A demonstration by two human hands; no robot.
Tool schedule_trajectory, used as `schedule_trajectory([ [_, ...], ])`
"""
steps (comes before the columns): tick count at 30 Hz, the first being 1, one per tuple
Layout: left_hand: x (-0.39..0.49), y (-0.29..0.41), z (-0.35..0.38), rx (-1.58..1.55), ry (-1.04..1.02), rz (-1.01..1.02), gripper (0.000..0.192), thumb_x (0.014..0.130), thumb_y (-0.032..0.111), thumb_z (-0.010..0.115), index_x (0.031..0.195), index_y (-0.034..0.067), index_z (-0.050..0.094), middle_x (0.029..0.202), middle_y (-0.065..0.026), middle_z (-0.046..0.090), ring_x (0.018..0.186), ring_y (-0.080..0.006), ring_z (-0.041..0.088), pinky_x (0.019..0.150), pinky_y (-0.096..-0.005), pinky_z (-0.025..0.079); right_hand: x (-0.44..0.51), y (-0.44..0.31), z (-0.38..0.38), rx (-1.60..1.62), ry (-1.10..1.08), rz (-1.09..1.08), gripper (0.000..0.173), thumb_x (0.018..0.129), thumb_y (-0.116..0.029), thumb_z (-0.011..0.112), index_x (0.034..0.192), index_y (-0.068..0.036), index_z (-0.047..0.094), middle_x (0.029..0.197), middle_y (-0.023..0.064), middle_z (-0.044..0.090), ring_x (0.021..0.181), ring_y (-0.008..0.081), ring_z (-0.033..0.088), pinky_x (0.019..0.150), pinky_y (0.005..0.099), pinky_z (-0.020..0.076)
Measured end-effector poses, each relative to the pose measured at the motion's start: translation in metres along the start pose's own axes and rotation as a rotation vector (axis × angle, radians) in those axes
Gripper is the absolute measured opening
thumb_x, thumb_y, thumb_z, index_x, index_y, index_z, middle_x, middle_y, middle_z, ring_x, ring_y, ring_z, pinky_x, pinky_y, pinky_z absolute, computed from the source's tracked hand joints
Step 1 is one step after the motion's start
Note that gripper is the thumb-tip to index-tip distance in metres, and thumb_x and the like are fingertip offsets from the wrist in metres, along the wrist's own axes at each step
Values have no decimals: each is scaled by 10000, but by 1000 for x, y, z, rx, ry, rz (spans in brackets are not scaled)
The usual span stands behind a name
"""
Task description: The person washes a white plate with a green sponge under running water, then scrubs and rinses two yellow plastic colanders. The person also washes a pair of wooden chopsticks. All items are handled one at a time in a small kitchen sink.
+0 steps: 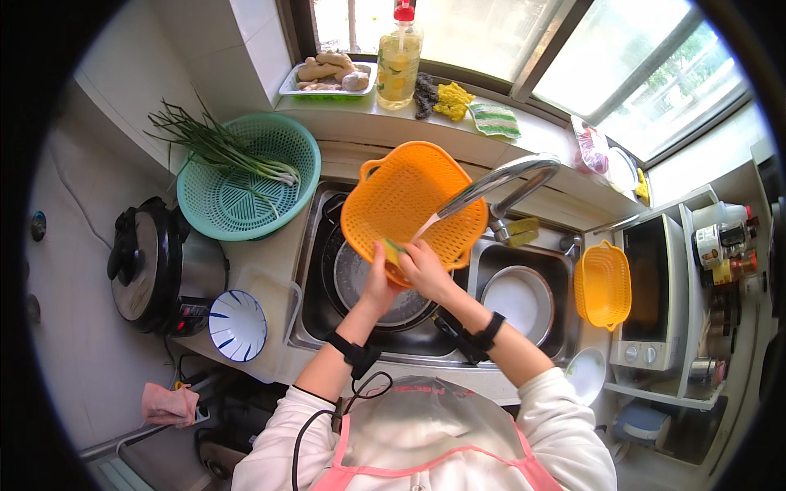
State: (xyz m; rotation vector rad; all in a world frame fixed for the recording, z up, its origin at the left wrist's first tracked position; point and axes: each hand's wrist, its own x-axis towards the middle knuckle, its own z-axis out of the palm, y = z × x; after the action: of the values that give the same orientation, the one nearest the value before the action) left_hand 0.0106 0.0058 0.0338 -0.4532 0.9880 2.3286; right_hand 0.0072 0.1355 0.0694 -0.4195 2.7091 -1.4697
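Over the left sink basin, an orange plastic basket [424,178] is tilted with its inside facing me. My left hand [381,282] grips its near rim, the thumb against a yellow-and-green sponge [392,251]. My right hand [427,270] closes on the sponge from the other side, partly hiding it. A stream of water [425,227] runs from the chrome faucet [491,181] into the basket beside my right fingers. Beneath it, a dark frying pan [350,276] sits in the basin, partly covered by the basket and my hands.
A metal pot [519,301] stands in the right basin. A green colander [245,218] with scallions, an electric pressure cooker [166,264] and a bowl [238,325] are at left. A second orange basket [605,285] stands beside the microwave [645,276]. A soap bottle [398,64] is on the sill.
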Motion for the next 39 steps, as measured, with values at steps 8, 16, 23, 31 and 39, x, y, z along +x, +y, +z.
schedule_trajectory([
  [8,-4,1,1,12,-16,79,718,986,652,193,1464,129,316,1424,-91,460,1261,-245,516,964,-451,507,16,30,15,-818,17,-196,247,793,-201,624,996,-75,687,1053,102,598,940,307,568,773,417,478],
  [16,-2,14,-11,40,76,182,701,997,620,260,1422,73,365,1333,-106,534,1213,-243,548,935,-408,522,-16,2,3,-509,-239,-231,267,848,-189,610,1042,-8,650,1009,155,629,899,337,581,830,412,489],
  [23,4,20,3,71,106,260,707,993,617,293,1392,44,405,1307,-116,557,1146,-251,600,860,-419,564,-22,-2,-3,-486,-12,-399,343,845,-285,692,1040,-9,628,1028,128,607,904,322,565,808,398,483],
  [31,0,11,-1,172,107,144,562,1023,526,337,1386,105,419,1291,-79,575,1163,-226,591,859,-476,560,-4,3,-20,-834,161,-531,113,711,-139,610,801,-99,554,834,49,529,820,231,543,700,335,465],
  [39,-2,-1,-23,53,46,224,561,1034,504,312,1396,85,396,1290,-123,571,1137,-273,615,846,-464,578,-7,20,-42,-637,-122,-321,265,799,-288,616,813,-26,656,867,129,600,824,318,568,747,431,495],
])
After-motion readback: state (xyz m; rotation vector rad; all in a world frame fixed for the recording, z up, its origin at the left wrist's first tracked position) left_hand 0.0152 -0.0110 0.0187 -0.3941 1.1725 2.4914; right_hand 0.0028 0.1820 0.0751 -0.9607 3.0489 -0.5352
